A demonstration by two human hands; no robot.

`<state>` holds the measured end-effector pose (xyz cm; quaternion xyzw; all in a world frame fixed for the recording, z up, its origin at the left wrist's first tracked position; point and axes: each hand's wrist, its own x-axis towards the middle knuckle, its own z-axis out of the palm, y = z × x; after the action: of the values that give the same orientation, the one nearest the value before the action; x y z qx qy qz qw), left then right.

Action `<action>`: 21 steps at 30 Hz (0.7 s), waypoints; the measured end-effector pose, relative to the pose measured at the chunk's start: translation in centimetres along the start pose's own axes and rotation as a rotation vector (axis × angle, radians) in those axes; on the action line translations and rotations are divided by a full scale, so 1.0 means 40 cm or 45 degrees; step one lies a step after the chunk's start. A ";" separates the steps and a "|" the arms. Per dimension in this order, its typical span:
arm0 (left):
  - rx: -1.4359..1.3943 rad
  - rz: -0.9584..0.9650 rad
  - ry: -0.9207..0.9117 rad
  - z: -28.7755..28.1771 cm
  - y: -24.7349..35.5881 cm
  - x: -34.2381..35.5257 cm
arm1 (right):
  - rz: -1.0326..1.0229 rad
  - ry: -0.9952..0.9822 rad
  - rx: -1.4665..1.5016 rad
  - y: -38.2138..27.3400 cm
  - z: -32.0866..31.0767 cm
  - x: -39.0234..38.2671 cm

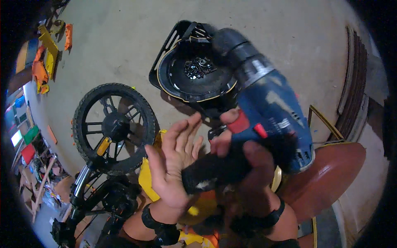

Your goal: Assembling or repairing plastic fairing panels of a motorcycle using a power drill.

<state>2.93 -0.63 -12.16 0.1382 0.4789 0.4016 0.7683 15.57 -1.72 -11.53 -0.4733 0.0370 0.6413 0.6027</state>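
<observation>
My right hand [254, 165] is wrapped round the black handle of a blue cordless drill [269, 107], a fingertip lying on its red trigger. The drill's black chuck points up and to the left, toward a dark bowl-shaped container [173, 84]. In the bowl lies a heap of small screws and nuts [199, 68]. My left hand [173, 165] is spread with the palm facing up, and the base of the drill's handle touches or nearly touches its palm. To its left stands a black spoked wheel [115, 128] with a knobby tyre, on a fork with silver tubes [82, 182].
Under the bowl is a black slatted crate or seat [165, 49]. A brown rounded seat [326, 182] stands at the right. Orange and yellow parts [49, 58] lie at the far left, above a cluttered pile [41, 182]. Dark stacked strips [353, 78] line the right edge.
</observation>
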 end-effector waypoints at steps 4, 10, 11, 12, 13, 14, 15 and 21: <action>0.244 -0.230 -0.153 -0.030 0.011 0.004 | 0.108 -0.224 -0.353 0.010 -0.025 -0.004; -0.337 -0.539 0.070 0.058 0.122 0.217 | 0.215 -0.562 -0.838 0.012 -0.046 -0.037; -0.335 -0.469 0.435 0.081 0.129 0.240 | 0.237 -0.630 -0.817 0.042 -0.048 -0.022; -0.386 -0.457 0.369 0.061 0.135 0.250 | 0.238 -0.641 -0.828 0.048 -0.037 -0.021; -0.437 -0.455 0.296 0.033 0.118 0.263 | 0.231 -0.631 -0.834 0.052 -0.032 -0.018; -0.485 -0.452 0.223 0.012 0.109 0.273 | 0.219 -0.615 -0.838 0.054 -0.031 -0.014; -0.476 -0.516 0.195 0.018 0.110 0.278 | 0.209 -0.584 -0.839 0.052 -0.030 -0.013; -0.149 -0.745 0.144 0.013 0.127 0.274 | 0.138 -0.446 -0.843 0.032 -0.010 -0.003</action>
<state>3.32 10.93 -15.73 -0.0726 0.5163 0.1972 0.8302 14.72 -2.39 -12.35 -0.5230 -0.2512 0.7207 0.3795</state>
